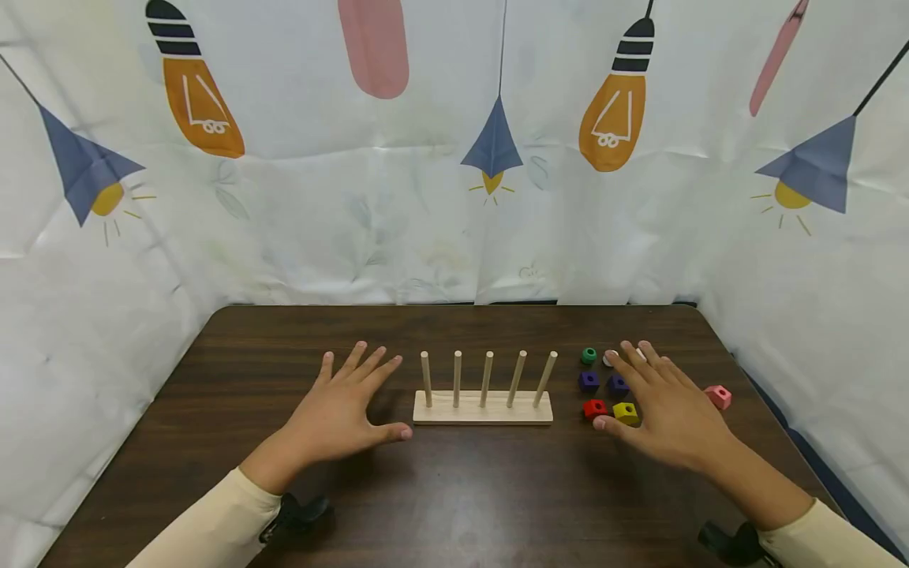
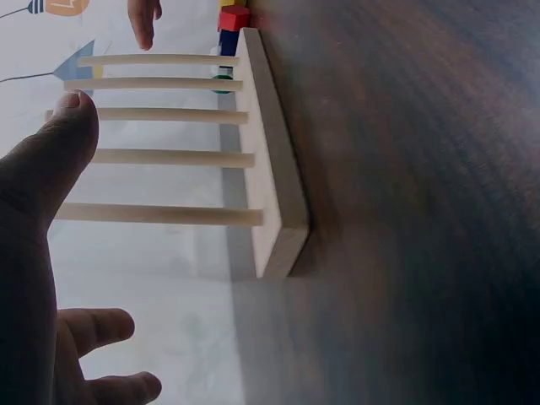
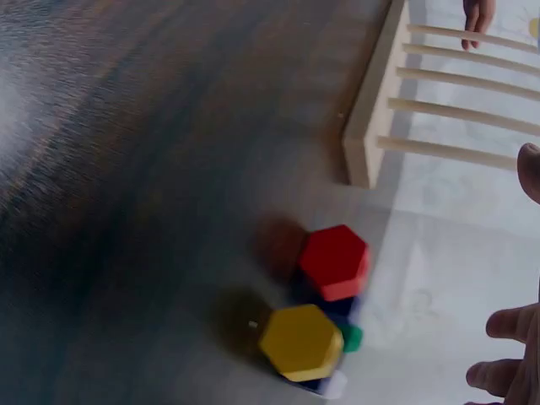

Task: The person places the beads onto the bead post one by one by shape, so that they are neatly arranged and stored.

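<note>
A pale wooden peg stand (image 1: 483, 409) with several upright dowels stands mid-table. My left hand (image 1: 343, 412) hovers left of it with fingers spread, holding nothing. To the stand's right, my right hand (image 1: 671, 410) is spread above a group of small beads, partly hiding some. Around its fingertips and thumb are a green bead (image 1: 589, 356), a white bead (image 1: 610, 358), two dark blue cubes (image 1: 589, 383), a red hexagonal bead (image 3: 335, 261) and a yellow hexagonal bead (image 3: 300, 342). A pink bead (image 1: 718, 397) lies right of that hand.
The dark wood table (image 1: 454, 505) reaches back to a white printed curtain (image 1: 426, 237), which also hangs along both sides. A dark strap device sits at each wrist, below the cream sleeves (image 1: 213, 525).
</note>
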The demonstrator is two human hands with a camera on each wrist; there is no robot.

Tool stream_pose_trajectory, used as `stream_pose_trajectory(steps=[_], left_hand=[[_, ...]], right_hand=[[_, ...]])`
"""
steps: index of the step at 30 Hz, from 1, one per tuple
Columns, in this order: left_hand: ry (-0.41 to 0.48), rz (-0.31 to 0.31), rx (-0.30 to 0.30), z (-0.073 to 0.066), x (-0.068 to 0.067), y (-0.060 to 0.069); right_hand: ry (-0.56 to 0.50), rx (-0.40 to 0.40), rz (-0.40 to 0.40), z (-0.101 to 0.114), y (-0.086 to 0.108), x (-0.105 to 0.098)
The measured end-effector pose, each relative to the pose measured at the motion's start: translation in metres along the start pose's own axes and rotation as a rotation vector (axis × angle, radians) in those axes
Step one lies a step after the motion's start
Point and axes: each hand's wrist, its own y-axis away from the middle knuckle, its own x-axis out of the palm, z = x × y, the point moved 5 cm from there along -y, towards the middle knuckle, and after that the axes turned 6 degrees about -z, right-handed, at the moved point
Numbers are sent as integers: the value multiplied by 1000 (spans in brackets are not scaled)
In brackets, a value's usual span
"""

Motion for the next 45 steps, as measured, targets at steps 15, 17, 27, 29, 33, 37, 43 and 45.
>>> stream_pose_trajectory(steps=[15, 17, 27, 29, 33, 37, 43, 45], left_hand=[[147, -23, 21, 6, 32, -11], [171, -23, 35, 5, 36, -13], [241, -16, 88, 2, 51, -21], [229, -26, 100, 2, 53, -21], [203, -38, 113, 2, 54, -22], [198, -44, 105, 3, 56, -24], [201, -30, 73, 4, 57, -25], [204, -24, 66, 3, 57, -26]], right_hand=[[16, -9, -55, -4, 4, 37], [11, -10, -62, -4, 5, 40], [-22, -118, -154, -2, 4, 51], [-19, -159, -190, -2, 3, 51], [-20, -227, -250, 0, 3, 49], [-29, -254, -289, 1, 2, 48], [-39, -264, -300, 3, -3, 49], [-43, -249, -282, 4, -6, 48]])
